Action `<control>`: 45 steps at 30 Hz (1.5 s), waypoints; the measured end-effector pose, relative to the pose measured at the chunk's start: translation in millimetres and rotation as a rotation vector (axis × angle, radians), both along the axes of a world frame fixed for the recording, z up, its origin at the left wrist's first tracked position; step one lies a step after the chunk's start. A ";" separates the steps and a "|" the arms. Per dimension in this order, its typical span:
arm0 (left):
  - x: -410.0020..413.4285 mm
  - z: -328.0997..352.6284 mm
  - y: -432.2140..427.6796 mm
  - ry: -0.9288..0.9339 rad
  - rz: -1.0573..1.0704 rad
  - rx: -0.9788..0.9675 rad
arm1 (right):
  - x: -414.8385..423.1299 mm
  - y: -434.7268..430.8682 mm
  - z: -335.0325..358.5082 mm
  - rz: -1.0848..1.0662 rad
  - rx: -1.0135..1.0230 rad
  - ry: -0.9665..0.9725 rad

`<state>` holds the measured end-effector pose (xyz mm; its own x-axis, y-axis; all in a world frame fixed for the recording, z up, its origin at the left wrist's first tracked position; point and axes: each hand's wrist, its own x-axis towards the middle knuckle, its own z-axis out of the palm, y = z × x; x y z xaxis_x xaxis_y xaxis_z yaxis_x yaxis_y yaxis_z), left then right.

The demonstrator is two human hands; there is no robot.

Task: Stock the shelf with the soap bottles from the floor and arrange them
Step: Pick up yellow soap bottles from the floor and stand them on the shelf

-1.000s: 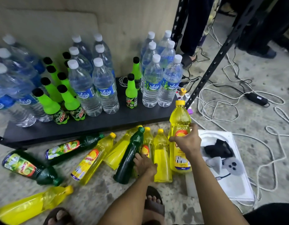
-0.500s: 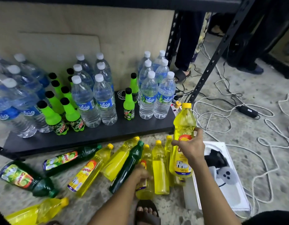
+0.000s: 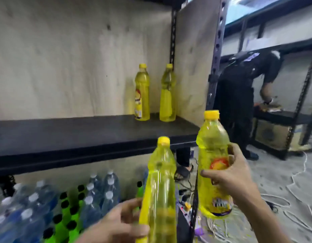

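Black shelf (image 3: 81, 132) spans mid-frame, mostly bare; 2 yellow soap bottles (image 3: 142, 92) stand upright at its right rear. Left hand (image 3: 120, 223), lower centre, wraps fingers around 1 bottle (image 3: 159, 190); right hand (image 3: 234, 174) grips another (image 3: 213, 165). Stocking looks barely begun.

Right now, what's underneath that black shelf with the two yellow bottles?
Under the black shelf stand water bottles and green bottles. The hand-held yellow bottle hides whatever is further right.
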<state>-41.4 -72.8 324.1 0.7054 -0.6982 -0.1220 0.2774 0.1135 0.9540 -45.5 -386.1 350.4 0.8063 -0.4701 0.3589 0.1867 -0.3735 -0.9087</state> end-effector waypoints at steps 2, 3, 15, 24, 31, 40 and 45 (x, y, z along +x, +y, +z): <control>11.8 40.9 4.5 -0.152 0.025 -0.072 | 8.5 3.7 58.6 0.002 -0.061 -0.083; 23.8 66.3 7.4 -0.258 0.080 -0.104 | 16.0 6.2 84.3 0.011 -0.071 -0.114; 270.6 191.8 -7.4 -0.626 1.006 0.261 | 200.2 53.3 185.2 -0.119 -0.066 -0.206; 334.2 144.7 -25.4 -0.694 0.895 0.414 | 268.3 35.2 131.5 -0.265 0.025 -0.188; 337.9 129.6 -32.2 -0.692 0.770 0.420 | 267.3 35.0 116.8 -0.164 -0.078 -0.143; 166.7 85.7 -22.1 -1.022 0.912 0.514 | 126.3 80.5 60.8 -0.261 -0.310 -0.230; 32.0 -77.5 -42.0 -0.861 0.706 0.265 | 15.2 98.4 -115.6 -0.081 -0.288 0.262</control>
